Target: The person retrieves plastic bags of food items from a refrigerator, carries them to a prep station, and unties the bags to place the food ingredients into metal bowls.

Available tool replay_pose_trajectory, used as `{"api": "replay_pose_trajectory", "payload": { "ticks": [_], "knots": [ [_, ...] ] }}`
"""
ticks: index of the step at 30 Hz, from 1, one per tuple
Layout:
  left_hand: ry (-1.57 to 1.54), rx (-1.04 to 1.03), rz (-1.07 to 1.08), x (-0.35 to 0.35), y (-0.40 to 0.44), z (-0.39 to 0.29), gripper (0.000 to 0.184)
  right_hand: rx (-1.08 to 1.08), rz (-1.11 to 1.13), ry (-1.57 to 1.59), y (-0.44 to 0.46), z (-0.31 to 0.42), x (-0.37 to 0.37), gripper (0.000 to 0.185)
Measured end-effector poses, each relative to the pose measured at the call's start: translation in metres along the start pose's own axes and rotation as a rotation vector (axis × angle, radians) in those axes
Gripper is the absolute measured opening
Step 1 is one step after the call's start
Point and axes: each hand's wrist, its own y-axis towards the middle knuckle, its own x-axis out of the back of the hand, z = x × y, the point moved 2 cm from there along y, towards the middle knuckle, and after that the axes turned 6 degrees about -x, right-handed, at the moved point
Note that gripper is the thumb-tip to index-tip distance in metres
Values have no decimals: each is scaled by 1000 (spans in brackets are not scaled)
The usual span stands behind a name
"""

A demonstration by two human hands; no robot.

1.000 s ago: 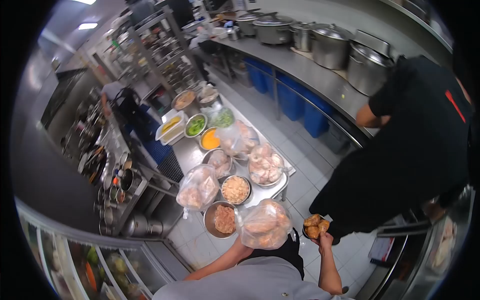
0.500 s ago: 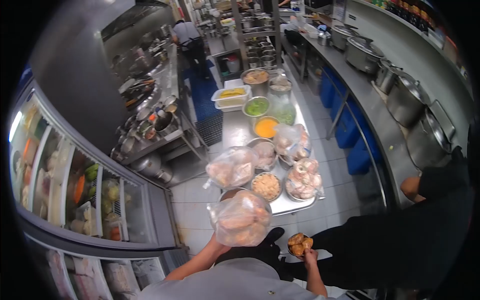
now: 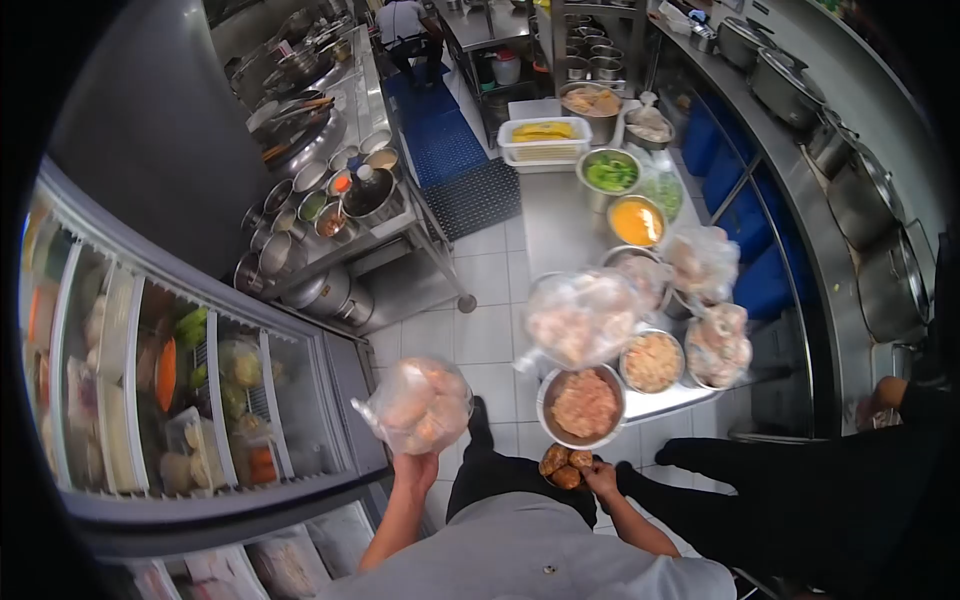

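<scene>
My left hand (image 3: 415, 468) supports a clear plastic bag of pinkish-orange raw meat (image 3: 420, 405) from below, in front of the glass-door fridge. Part of the fingers is hidden under the bag. My right hand (image 3: 602, 480) grips the side of a small bowl of browned, glossy chunks (image 3: 566, 468), close to my body. Just beyond it, a steel bowl of minced meat (image 3: 582, 405) stands at the near corner of the steel table (image 3: 552, 225). A second bag of pale raw meat (image 3: 582, 318) lies behind that bowl.
A lit fridge (image 3: 200, 390) with stocked shelves is on my left. The table carries a bowl of pale diced meat (image 3: 652, 361), orange liquid (image 3: 637, 221), greens (image 3: 610, 171) and more bags. A person in black (image 3: 800, 490) stands close on my right; another person (image 3: 405, 30) is farther off.
The view has swung left. My left hand has carried the meat bag left, away from the table, uncovering the minced meat bowl. The browned chunks stay in my right hand, nearer my body's middle.
</scene>
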Motion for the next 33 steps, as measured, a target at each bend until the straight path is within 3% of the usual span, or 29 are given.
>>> {"api": "replay_pose_trajectory", "payload": {
  "ticks": [1,3,5,7,12,16,20,23,25,28,29,33],
  "knots": [
    [-18,-24,-49,10,13,-13,59,-6,-1,7,5,20,-29,28],
    [-32,-22,-118,40,41,-42,53,384,-149,-94,23,35,-88,28],
    [43,-34,-89,74,61,-66,55,184,-31,-292,36,70,-137,28],
    [72,-26,-73,90,77,-94,57,-27,188,394,4,144,-175,26],
    [7,2,-54,106,121,-144,54,18,248,497,-33,285,-204,20],
    [33,12,-60,135,155,-138,57,125,209,625,-63,376,-182,17],
    [-43,32,-39,116,176,-145,55,237,116,743,-92,434,-141,15],
    [1,104,110,101,187,-148,52,300,33,861,-128,459,-100,17],
    [15,177,95,90,188,-147,51,344,-7,909,-117,435,-73,17],
    [50,204,126,70,190,-141,52,337,-103,1098,-169,440,-24,19],
    [21,212,147,63,189,-137,54,294,-131,1116,-185,438,-6,23],
    [6,182,195,35,184,-121,61,462,-191,1208,-215,394,67,40]
  ]
}}
